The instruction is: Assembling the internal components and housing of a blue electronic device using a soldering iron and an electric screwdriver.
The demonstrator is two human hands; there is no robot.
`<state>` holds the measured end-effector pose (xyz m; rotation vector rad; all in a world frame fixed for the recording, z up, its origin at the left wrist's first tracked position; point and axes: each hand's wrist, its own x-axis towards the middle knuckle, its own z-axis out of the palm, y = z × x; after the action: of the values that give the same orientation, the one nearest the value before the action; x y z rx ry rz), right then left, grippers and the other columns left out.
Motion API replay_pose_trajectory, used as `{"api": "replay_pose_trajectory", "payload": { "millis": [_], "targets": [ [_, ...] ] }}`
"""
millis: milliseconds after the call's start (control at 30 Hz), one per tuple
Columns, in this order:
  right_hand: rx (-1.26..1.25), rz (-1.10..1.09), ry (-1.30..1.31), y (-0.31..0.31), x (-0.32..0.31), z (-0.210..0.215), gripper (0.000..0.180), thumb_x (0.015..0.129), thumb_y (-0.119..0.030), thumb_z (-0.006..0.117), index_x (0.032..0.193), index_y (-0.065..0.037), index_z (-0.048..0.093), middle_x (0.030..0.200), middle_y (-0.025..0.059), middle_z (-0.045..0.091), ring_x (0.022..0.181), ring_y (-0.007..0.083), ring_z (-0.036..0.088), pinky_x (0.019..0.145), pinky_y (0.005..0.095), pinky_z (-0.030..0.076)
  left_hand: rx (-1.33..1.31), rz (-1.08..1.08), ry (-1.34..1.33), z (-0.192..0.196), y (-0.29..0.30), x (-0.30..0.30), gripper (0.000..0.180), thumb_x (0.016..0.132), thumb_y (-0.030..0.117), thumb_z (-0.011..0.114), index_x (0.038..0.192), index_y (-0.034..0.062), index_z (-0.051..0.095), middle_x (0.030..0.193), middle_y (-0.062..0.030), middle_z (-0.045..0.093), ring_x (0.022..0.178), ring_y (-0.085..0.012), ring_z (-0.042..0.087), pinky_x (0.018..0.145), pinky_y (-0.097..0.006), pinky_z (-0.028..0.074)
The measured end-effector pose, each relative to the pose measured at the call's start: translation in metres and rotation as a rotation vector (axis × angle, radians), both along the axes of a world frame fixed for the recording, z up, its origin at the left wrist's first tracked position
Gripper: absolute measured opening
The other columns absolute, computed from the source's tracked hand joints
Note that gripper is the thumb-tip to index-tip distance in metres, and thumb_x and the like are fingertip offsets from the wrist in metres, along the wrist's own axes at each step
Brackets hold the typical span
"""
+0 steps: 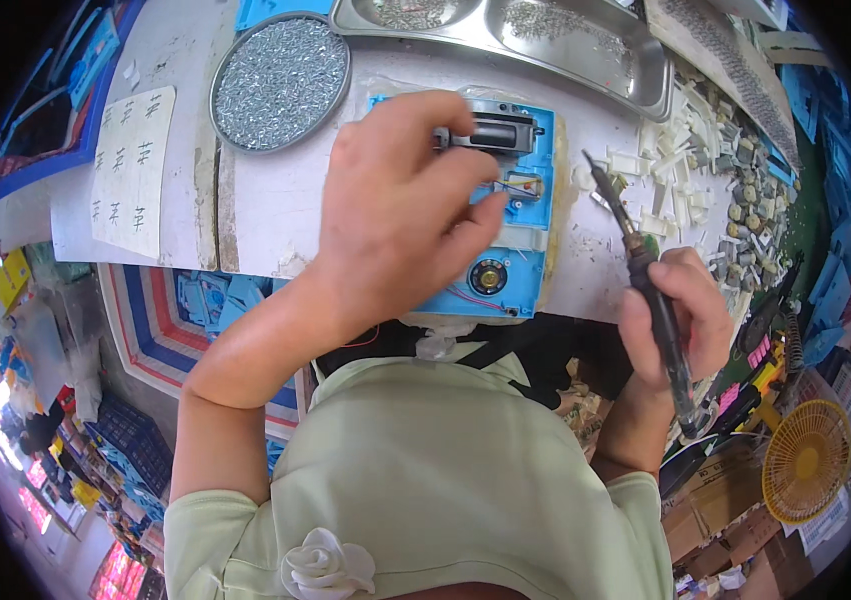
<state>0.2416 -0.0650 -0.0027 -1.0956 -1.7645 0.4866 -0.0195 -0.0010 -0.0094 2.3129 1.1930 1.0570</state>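
A blue plastic housing (535, 240) lies on the table in front of me. In it sit a dark grey and black part (502, 133), a small component with thin wires (522, 186) and a round speaker (488, 277). My left hand (395, 200) reaches over the housing from its left side, fingers curled and closed beside the grey and black part; what lies between the fingertips is hidden. My right hand (687, 310) grips a soldering iron (660, 310) right of the housing. Its dark tip points up and left, apart from the housing.
A round tray of small metal pins (280, 85) stands at the far left, beside a metal tray with compartments (575, 58). White plastic pieces (680, 165) and small grey motor-like parts (750, 200) lie on the right. A yellow fan (806, 462) stands at lower right.
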Motion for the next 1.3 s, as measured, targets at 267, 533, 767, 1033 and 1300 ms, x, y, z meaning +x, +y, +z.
{"api": "replay_pose_trajectory", "payload": {
  "millis": [267, 533, 767, 1033, 1300],
  "targets": [
    [0.037, -0.042, -0.020, -0.004, 0.008, -0.002, 0.036, 0.077, 0.001, 0.083, 0.108, 0.001, 0.066, 0.073, 0.0105, 0.062, 0.059, 0.0219, 0.056, 0.055, 0.0309, 0.043, 0.124, -0.048, 0.278, -0.005, 0.013, 0.018, 0.015, 0.075, 0.016, 0.081, 0.086, 0.0132, 0.072, 0.117, -0.0032, 0.063, 0.107, -0.0273, 0.055, 0.096, -0.045, 0.033],
    [-0.001, -0.092, 0.005, -0.014, 0.020, -0.007, 0.037, 0.077, 0.002, 0.083, 0.110, 0.001, 0.066, 0.076, 0.0121, 0.066, 0.061, 0.0218, 0.058, 0.056, 0.0303, 0.045, -0.005, -0.243, 0.133, 0.005, 0.002, 0.004, 0.026, 0.072, 0.007, 0.082, 0.094, 0.0113, 0.071, 0.113, -0.0044, 0.064, 0.091, -0.0281, 0.060, 0.081, -0.041, 0.046],
    [-0.184, -0.100, 0.164, -0.008, -0.027, -0.015, 0.052, 0.076, 0.001, 0.085, 0.125, 0.000, 0.068, 0.100, 0.0154, 0.072, 0.083, 0.0259, 0.069, 0.075, 0.0320, 0.055, -0.198, -0.320, 0.035, -0.007, -0.002, 0.002, 0.020, 0.081, -0.004, 0.076, 0.099, 0.0030, 0.071, 0.093, -0.0102, 0.068, 0.080, -0.0266, 0.067, 0.069, -0.033, 0.055],
    [-0.195, -0.014, 0.145, 0.018, -0.064, -0.021, 0.062, 0.082, 0.010, 0.078, 0.139, 0.002, 0.056, 0.114, 0.0120, 0.065, 0.095, 0.0179, 0.070, 0.084, 0.0299, 0.055, -0.679, -0.238, -0.123, 0.000, 0.001, -0.003, 0.006, 0.091, -0.002, 0.071, 0.097, -0.0020, 0.070, 0.087, -0.0043, 0.068, 0.072, -0.0093, 0.059, 0.063, -0.025, 0.048],
    [-0.117, -0.124, 0.086, 0.012, -0.072, -0.027, 0.056, 0.077, 0.014, 0.077, 0.129, -0.002, 0.067, 0.095, 0.0106, 0.066, 0.083, 0.0203, 0.068, 0.072, 0.0295, 0.055, -0.743, -0.235, -0.198, -0.003, 0.001, -0.006, 0.008, 0.091, -0.003, 0.070, 0.099, -0.0018, 0.070, 0.088, -0.0052, 0.066, 0.074, -0.0106, 0.058, 0.065, -0.025, 0.046]
  ]
}}
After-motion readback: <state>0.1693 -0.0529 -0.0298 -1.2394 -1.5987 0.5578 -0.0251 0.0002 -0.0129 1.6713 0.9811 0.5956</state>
